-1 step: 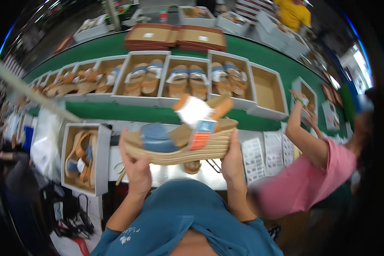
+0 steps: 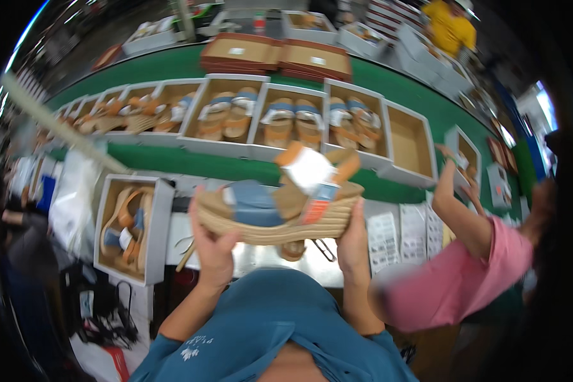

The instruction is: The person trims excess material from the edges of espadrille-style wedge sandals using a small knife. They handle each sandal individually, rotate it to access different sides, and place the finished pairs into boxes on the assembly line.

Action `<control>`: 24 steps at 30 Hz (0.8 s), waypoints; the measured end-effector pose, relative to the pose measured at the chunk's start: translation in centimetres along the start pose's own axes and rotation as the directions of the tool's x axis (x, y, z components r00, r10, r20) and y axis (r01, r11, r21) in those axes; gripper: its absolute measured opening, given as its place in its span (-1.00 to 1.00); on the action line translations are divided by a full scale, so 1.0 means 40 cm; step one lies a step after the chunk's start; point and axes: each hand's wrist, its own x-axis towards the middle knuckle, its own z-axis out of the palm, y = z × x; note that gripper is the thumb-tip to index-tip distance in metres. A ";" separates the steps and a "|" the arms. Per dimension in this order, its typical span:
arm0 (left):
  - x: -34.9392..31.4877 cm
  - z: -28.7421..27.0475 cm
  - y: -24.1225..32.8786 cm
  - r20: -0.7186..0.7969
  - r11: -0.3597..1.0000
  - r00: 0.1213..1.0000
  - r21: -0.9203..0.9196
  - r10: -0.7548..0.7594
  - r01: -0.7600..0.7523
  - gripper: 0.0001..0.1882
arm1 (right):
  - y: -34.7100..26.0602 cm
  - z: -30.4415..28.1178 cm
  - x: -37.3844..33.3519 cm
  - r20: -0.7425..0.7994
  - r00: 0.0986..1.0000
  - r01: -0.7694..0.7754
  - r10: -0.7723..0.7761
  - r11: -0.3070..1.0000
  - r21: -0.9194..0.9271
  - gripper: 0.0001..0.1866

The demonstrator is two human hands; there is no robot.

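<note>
Between my two hands is a wedge sandal (image 2: 291,234), held side-on above the work table, with a woven rope-like sole, a blue front strap, tan back straps and white wrapping. An orange and blue tag (image 2: 318,207) hangs on its side. My left hand (image 2: 215,251) is closed round the toe end, thumb against the sole. At the heel end, my right hand (image 2: 353,245) grips the sole. Below the sandal, part of another brown item (image 2: 293,250) shows on the metal tabletop (image 2: 270,258). To the left, an open white box (image 2: 160,235) holds a pair of similar sandals.
Open boxes of sandals (image 2: 293,122) line the green belt (image 2: 235,158) ahead; one box (image 2: 410,143) shows only its brown inside. Brown box lids (image 2: 242,51) are stacked behind. Printed sheets (image 2: 383,242) lie to the right, beside a co-worker in pink (image 2: 461,277) reaching into a box.
The surroundings have shifted slightly to the right in view, the sandal and my hands with them. Both hands keep their hold on the sandal.
</note>
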 end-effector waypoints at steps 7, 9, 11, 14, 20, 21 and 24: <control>0.020 0.051 0.051 0.138 0.995 0.990 0.092 0.033 -0.046 0.04 | 0.051 0.007 0.013 0.151 0.988 -0.084 0.035 0.938 0.336 -0.39; 0.022 0.054 0.043 0.074 0.993 0.990 -0.006 -0.120 0.120 -0.08 | 0.073 0.003 0.015 0.098 0.993 -0.094 0.061 0.916 0.389 -0.44; 0.026 0.056 -0.005 0.060 0.976 0.980 -0.098 -0.192 0.197 -0.29 | 0.107 -0.019 0.023 0.143 0.987 -0.127 0.068 0.882 0.454 -0.47; -0.012 0.085 -0.054 0.276 0.952 0.939 -0.162 -0.208 0.258 -0.04 | 0.059 0.086 -0.005 0.180 0.958 -0.285 0.223 0.809 0.514 -0.43; 0.019 0.127 -0.087 0.042 0.964 0.976 -0.156 -0.213 0.217 -0.53 | 0.064 0.092 -0.029 0.105 0.991 -0.099 0.083 0.982 0.159 -0.52; 0.027 0.128 -0.075 0.039 0.954 0.972 -0.184 -0.233 0.237 -0.55 | 0.075 0.070 -0.025 0.149 0.987 -0.071 0.060 0.995 0.066 -0.52; 0.045 0.101 -0.048 0.074 0.911 0.945 -0.252 -0.318 0.326 -0.56 | 0.152 -0.079 -0.024 0.112 0.994 0.066 -0.019 0.898 -0.435 -0.55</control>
